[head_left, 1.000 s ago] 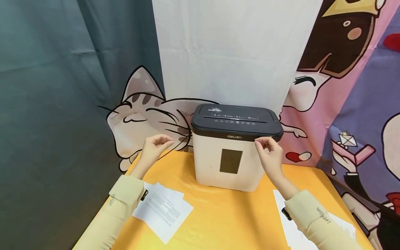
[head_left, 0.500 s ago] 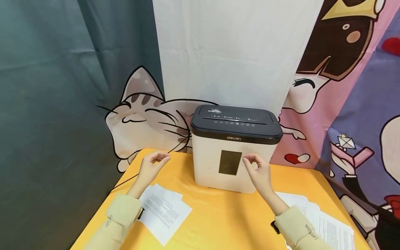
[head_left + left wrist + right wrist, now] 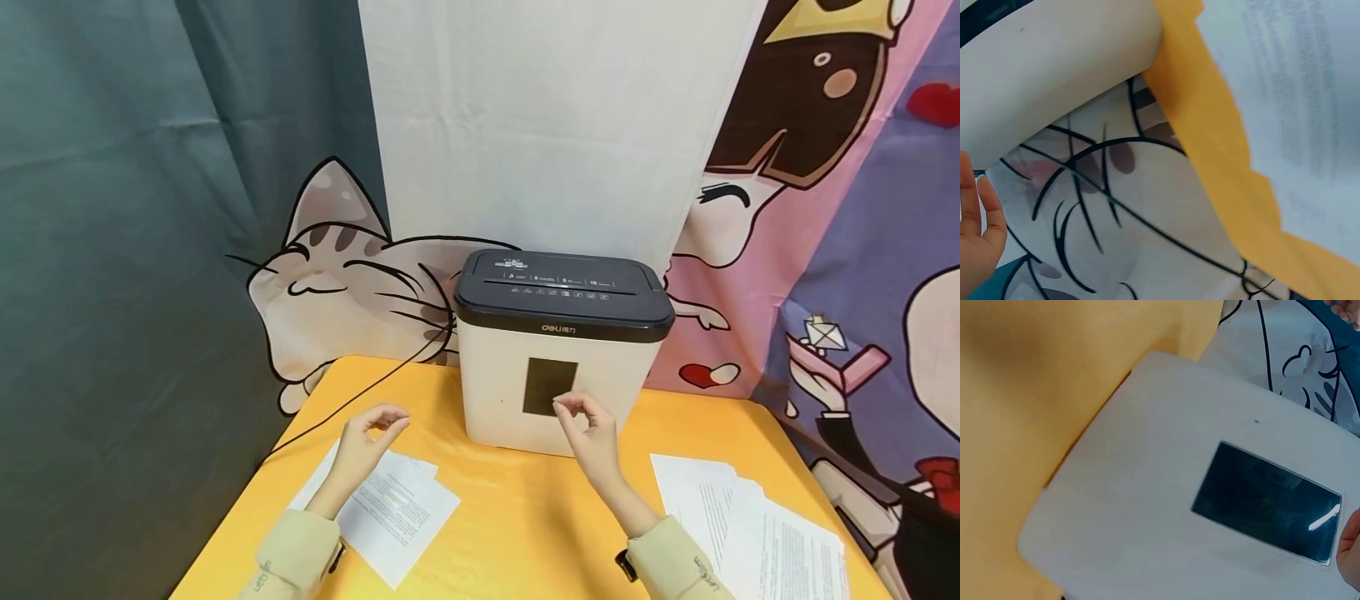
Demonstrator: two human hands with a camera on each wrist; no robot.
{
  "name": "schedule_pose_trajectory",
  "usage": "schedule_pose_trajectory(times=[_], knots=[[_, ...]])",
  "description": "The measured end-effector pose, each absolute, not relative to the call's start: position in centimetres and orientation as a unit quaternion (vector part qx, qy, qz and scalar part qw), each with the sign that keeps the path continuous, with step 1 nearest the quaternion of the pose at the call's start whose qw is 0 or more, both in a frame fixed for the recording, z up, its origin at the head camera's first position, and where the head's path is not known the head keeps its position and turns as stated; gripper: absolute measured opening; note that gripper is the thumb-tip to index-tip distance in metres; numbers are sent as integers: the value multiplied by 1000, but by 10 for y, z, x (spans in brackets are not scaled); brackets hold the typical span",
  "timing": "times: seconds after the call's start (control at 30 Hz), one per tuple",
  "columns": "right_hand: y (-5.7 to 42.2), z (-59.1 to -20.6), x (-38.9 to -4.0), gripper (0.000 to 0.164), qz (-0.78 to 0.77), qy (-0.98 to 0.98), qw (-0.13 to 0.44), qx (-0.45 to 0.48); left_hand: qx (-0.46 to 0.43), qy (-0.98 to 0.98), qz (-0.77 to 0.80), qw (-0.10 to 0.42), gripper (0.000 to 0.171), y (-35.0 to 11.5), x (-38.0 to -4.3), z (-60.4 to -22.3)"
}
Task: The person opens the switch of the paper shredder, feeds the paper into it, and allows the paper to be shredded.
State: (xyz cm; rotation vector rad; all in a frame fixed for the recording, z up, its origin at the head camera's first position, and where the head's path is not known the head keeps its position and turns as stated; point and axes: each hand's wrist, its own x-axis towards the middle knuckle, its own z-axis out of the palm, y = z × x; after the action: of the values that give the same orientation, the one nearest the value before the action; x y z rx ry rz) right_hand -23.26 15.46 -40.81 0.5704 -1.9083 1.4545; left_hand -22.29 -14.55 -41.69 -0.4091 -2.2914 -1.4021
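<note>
In the head view, a white paper shredder [image 3: 491, 400] with a black top [image 3: 562, 312] and a dark window stands at the back of the table. My left hand [image 3: 363, 442] hovers in the air left of it, near a few printed sheets [image 3: 408, 521]. My right hand [image 3: 596, 437] is in front of the shredder, overlapping the window's lower corner in this view. Both hands have loosely bent fingers and hold nothing. Fingers of the left hand [image 3: 979, 231] show at the edge of the left wrist view; part of the right hand [image 3: 1350, 553] shows beside the window in the right wrist view.
More printed sheets [image 3: 802, 550] lie overlapping on the right of the yellow table [image 3: 517, 533]. A thin black cord [image 3: 337, 411] runs from behind the shredder to the table's left edge. Printed curtains [image 3: 555, 125] hang close behind.
Both hands have come down and back from the level of the shredder's top, and the right one has also shifted left. The shredder and sheets stay where they were.
</note>
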Motion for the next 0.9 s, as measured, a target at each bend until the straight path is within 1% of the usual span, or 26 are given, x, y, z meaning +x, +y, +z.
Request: schedule_pose_trajectory(times=[0.17,0.37,0.6,0.77,0.9], knots=[[147,-424,-233,5,568,-734,306,209,-136,-827,-511,193,5,-149,-221,-431],[136,-438,-232,4,583,-740,276,189,-122,-823,-521,194,5,-154,-222,-450],[125,-454,-234,4,591,-746,262,161,-107,-802,-555,194,7,-166,-229,-493],[115,-467,-232,6,592,-763,220,142,-84,-809,-555,175,11,-173,-232,-512],[106,-479,-229,7,582,-779,185,141,-53,-809,-561,166,8,-174,-226,-513]])
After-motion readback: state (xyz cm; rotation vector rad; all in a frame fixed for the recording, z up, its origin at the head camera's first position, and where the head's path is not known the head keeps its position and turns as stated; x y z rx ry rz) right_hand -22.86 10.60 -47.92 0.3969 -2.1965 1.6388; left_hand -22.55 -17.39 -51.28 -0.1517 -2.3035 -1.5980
